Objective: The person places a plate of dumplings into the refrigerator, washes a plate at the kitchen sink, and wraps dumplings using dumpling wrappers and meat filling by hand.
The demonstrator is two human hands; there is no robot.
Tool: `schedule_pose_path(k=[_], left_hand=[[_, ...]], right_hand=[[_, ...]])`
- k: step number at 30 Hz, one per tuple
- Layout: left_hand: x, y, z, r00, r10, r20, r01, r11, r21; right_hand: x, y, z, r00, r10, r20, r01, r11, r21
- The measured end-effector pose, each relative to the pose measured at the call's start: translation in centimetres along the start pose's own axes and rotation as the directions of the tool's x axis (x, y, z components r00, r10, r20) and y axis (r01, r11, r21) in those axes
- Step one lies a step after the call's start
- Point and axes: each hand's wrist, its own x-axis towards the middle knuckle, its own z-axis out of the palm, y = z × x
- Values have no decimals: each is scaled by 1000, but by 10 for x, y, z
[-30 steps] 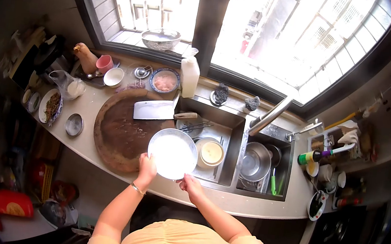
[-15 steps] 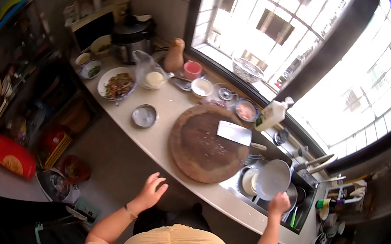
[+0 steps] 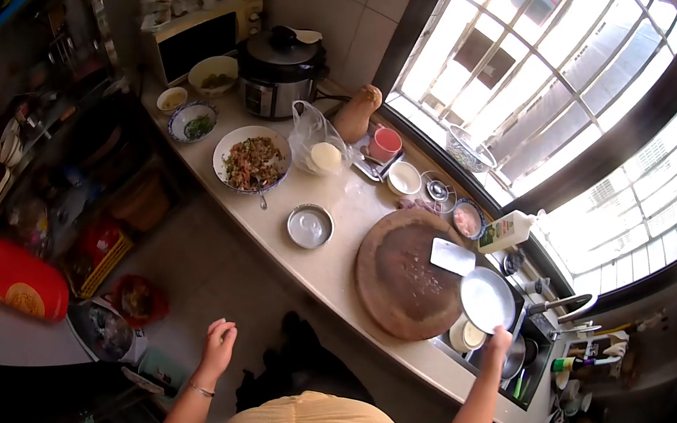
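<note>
My right hand (image 3: pixel 500 340) grips the rim of a round, shallow metal pan (image 3: pixel 487 300), raised over the near side of the sink and beside the chopping board. Over the floor, in front of the counter, my left hand (image 3: pixel 218 347) hangs with loosely bent fingers and nothing in it. The thick round wooden chopping board (image 3: pixel 405 291) carries small scraps, and a cleaver (image 3: pixel 453 257) lies across its far right part, its handle hidden behind the pan. Another round metal pan (image 3: pixel 309 227) stands on the counter left of the board.
A plate of chopped filling (image 3: pixel 252 160) with a spoon, a plastic bag with dough (image 3: pixel 326 156), and small bowls line the counter (image 3: pixel 306 271). A pressure cooker (image 3: pixel 279 73) stands behind. Right are the sink (image 3: pixel 537 380), a faucet (image 3: pixel 568 305) and a white bottle (image 3: pixel 507 231).
The pan in my right hand has moved up from the sink towards the board. My left hand has drawn back down and left, its fingers less spread. The view has turned.
</note>
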Motion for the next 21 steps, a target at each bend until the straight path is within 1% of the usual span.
schedule_pose_path(k=[1, 2, 4, 5, 6, 8, 10, 12, 13, 14, 15, 17, 18, 19, 21], left_hand=[[11, 8, 6, 999, 28, 27, -28, 1000, -11], [24, 18, 11, 997, 60, 52, -59, 998, -19], [43, 54, 14, 989, 86, 118, -79, 995, -60], [55, 61, 13, 983, 112, 143, -106, 993, -49], [65, 70, 10, 983, 124, 134, -121, 992, -35], [84, 92, 1, 982, 149, 119, -149, 989, -8], [97, 113, -14, 984, 158, 78, -158, 987, -2], [110, 131, -28, 989, 144, 34, -143, 989, -29], [120, 131, -36, 987, 158, 22, -158, 987, 18], [127, 134, -42, 992, 124, 14, -124, 992, 11], [134, 136, -47, 992, 127, 1, -127, 992, 12], [146, 142, -53, 990, 142, -8, -142, 990, 17], [154, 144, -54, 990, 144, -4, -144, 990, 8], [162, 146, -54, 989, 149, -1, -149, 989, 0], [176, 155, -56, 990, 142, 12, -142, 990, -3]], right_hand=[[-38, -40, 26, 986, 124, 110, -136, 984, 113], [-85, -84, 67, 945, 230, 234, -280, 936, 212], [-110, -101, 138, 877, 256, 406, -386, 880, 279], [-125, -115, 174, 877, 231, 421, -361, 895, 261], [-140, -127, 207, 876, 208, 435, -337, 909, 245], [-160, -142, 269, 860, 183, 476, -334, 908, 254], [-168, -144, 325, 830, 201, 520, -374, 892, 252], [-173, -149, 366, 848, 206, 489, -335, 922, 193], [-177, -151, 382, 856, 210, 473, -316, 936, 157], [-181, -152, 394, 864, 217, 455, -299, 947, 116], [-186, -160, 397, 851, 236, 469, -301, 951, 69], [-193, -162, 407, 847, 303, 436, -355, 934, 40], [-193, -165, 412, 846, 329, 419, -376, 926, 32], [-193, -164, 415, 826, 334, 454, -389, 921, 31], [-195, -165, 424, 817, 379, 435, -455, 887, 82]])
